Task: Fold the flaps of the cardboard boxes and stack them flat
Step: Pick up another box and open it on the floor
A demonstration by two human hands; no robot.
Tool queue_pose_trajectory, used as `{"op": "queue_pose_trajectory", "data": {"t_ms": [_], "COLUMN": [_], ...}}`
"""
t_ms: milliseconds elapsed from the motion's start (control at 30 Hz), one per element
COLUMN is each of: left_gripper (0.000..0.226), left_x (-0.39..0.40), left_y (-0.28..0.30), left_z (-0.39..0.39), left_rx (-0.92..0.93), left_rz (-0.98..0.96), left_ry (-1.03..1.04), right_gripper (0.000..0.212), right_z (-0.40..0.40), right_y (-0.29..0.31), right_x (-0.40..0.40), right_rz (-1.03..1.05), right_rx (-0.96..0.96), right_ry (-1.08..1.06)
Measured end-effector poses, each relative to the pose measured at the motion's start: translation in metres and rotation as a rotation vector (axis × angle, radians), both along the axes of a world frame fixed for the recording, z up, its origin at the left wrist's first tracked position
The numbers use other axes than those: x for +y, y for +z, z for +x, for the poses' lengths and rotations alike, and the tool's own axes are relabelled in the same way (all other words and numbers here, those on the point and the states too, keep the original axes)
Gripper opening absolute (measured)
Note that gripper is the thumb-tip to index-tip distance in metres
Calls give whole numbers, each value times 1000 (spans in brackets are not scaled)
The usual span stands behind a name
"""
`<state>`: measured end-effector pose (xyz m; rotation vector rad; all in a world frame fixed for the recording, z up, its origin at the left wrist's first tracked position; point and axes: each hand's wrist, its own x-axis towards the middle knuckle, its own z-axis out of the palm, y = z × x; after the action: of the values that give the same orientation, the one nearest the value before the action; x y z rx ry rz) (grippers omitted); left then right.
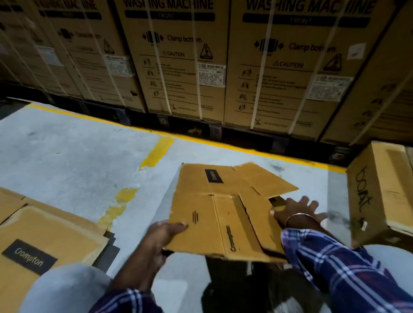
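A flattened brown cardboard box (221, 207) with a black label hangs above the grey floor in front of me, its flaps spread outward. My left hand (161, 237) grips its near left corner, thumb on top. My right hand (298, 211) lies across the box's right side with its fingers spread straight, a bangle on the wrist. A stack of flattened Crompton boxes (39, 237) lies on the floor at the lower left.
A wall of strapped washing machine cartons (181, 59) stands beyond a yellow floor line (120, 122). An upright carton with handwriting (384, 194) stands at the right. Something dark and blurred (240, 284) sits below the held box.
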<state>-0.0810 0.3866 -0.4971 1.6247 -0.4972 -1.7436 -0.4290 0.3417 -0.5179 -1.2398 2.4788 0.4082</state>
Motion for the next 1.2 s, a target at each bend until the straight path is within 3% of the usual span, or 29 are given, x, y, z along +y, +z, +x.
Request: {"op": "queue_pose_trajectory", "data": {"t_ms": [133, 200, 267, 333, 400, 467, 500, 567, 600, 667, 733, 800, 967, 1067, 1200], "left_gripper": [33, 30, 27, 25, 28, 33, 35, 32, 31, 31, 34, 35, 28, 25, 12], "left_x": [-15, -16, -16, -18, -18, -20, -21, -22, -24, -25, -24, -21, -23, -25, -26], "left_y": [2, 2, 0, -2, -3, -2, -1, 4, 6, 6, 5, 7, 15, 16, 18], "left_z": [21, 21, 17, 14, 13, 12, 11, 9, 9, 9, 7, 4, 9, 11, 8], "left_rx": [93, 54, 33, 16, 19, 33, 46, 61, 71, 96, 97, 108, 190, 240, 274], "left_rz": [1, 3, -9, -18, -20, -15, -18, -28, -32, -39, -38, -36, -81, -90, -87], "left_ry": [201, 223, 238, 244, 249, 256, 259, 273, 280, 307, 318, 323, 373, 396, 399], "right_gripper": [63, 59, 56, 45, 25, 17, 16, 17, 38, 81, 87, 79, 96, 108, 80], "right_z": [-23, -28, -36, -47, -49, -27, -5, 35, 48, 52, 41, 36, 33, 37, 44], "right_y": [1, 10, 36, 73, 111, 137, 141, 122, 103, 67, 50, 49, 52, 55, 51], "right_x": [-11, -9, -9, -6, 7, 25, 39, 61, 67, 66, 59, 58, 69, 77, 85], "right_rz": [8, -115, -471, -916, -1327, -1472, -1389, -970, -696, -236, -19, -15, -222, -294, -390], "right_rx": [-206, -388, -575, -592, -378, -357, -480, -607, -588, -543, -521, -488, -416, -741, -1157], "right_ry": [-137, -139, -283, -403, -240, 127, 288, 535, 571, 487, 347, 278, 81, -325, -850]}}
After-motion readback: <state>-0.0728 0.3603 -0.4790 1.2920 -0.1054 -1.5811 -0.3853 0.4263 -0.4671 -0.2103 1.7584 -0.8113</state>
